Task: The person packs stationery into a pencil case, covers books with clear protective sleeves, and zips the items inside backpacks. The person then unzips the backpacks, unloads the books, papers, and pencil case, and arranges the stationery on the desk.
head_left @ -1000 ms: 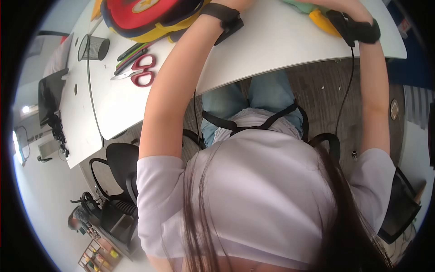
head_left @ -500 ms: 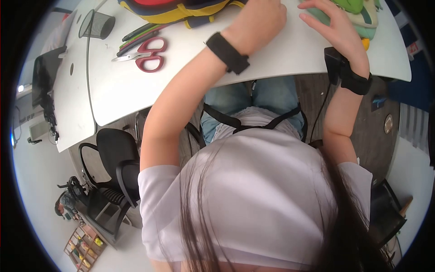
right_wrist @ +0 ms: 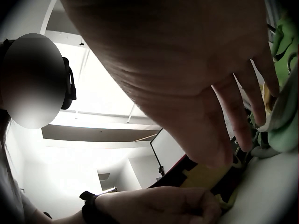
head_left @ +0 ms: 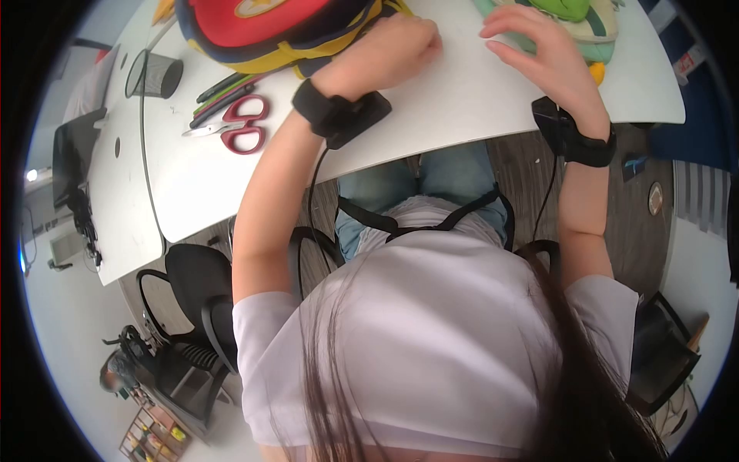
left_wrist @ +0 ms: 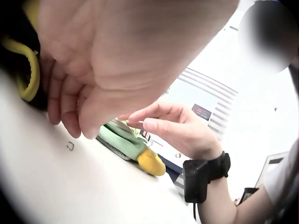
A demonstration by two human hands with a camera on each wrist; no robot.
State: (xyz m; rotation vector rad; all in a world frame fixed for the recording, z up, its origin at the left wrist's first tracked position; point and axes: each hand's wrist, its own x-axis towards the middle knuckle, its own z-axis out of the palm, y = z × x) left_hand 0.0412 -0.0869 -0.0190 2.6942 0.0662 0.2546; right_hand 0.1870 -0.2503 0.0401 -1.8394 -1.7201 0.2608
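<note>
Backpack (head_left: 273,38): red, navy and yellow, with a star emblem on its red panel; it lies at the far left of centre.
Green bag (head_left: 593,50): mint and cream with a dark stripe, at the far right; a bright green piece (head_left: 566,8) lies on it and a yellow piece (head_left: 596,73) shows at its near edge.
Left hand (head_left: 392,54): just beside the backpack's right end, in front of it from above; whether they touch I cannot tell. Its fingers are loosely bent, with nothing visible in them.
Right hand (head_left: 543,58): at the left side of the green bag, fingers released and slightly spread, holding nothing; contact with the bag cannot be told.
Step in hand: seemingly a pause between grasps, both hands free between the two bags.
Next move: in my judgement, taking hold of either bag calls for a short outward reach and a fresh grip on fabric.
Tiny bent loop (left_wrist: 70,146): on the surface (head_left: 462,92) near the left fingertips, too small to name.
Red-handled scissors (head_left: 235,122): left of the left forearm, blades pointing left.
Pens (head_left: 223,98): a bundle just beyond the scissors.
Mesh pen cup (head_left: 162,77): tipped on its side, farther left.
</note>
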